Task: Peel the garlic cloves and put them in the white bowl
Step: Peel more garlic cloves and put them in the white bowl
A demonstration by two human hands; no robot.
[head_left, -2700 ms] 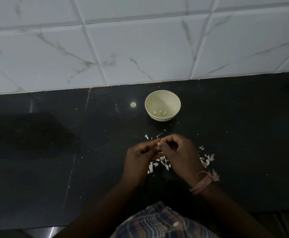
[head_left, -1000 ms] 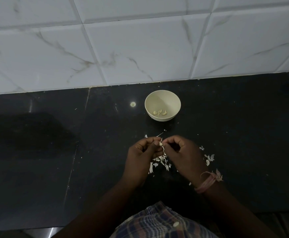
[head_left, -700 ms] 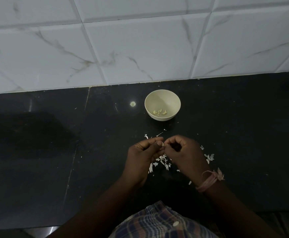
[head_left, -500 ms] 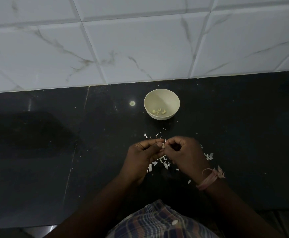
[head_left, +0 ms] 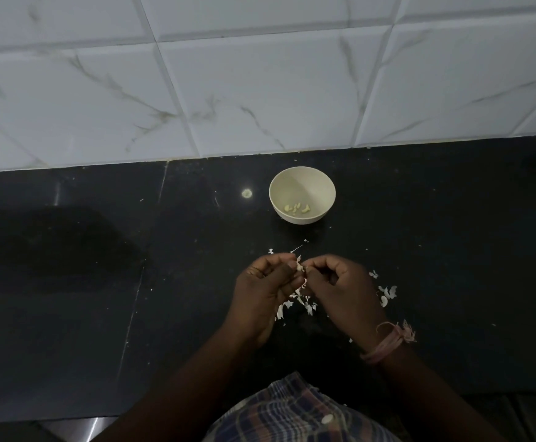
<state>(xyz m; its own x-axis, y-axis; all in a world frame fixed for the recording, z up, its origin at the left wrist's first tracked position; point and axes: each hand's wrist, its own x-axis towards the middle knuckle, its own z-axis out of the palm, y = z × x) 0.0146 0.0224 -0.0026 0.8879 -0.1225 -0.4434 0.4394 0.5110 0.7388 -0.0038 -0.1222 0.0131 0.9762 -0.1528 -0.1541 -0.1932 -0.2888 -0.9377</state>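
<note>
A small garlic clove point(head_left: 299, 267) with loose white skin sits between my fingertips above the black counter. My left hand point(head_left: 265, 290) pinches it from the left, thumb and forefinger curled round it. My right hand point(head_left: 343, 288) pinches its skin from the right, fingers curled. The white bowl point(head_left: 302, 194) stands a little beyond my hands, with several peeled cloves point(head_left: 297, 208) at its bottom. Torn garlic skins point(head_left: 298, 303) lie on the counter beneath and between my hands.
More skin scraps point(head_left: 388, 293) lie right of my right hand. The black counter point(head_left: 101, 282) meets a white marble-tiled wall point(head_left: 260, 90) at the back. A bright light spot point(head_left: 246, 193) shows left of the bowl. The counter's front edge runs near my checked shirt point(head_left: 292, 413).
Both hands stayed together on the clove, fingers shifting slightly as they work at its skin. A strip of skin now sticks up above the clove. The bowl has not moved.
</note>
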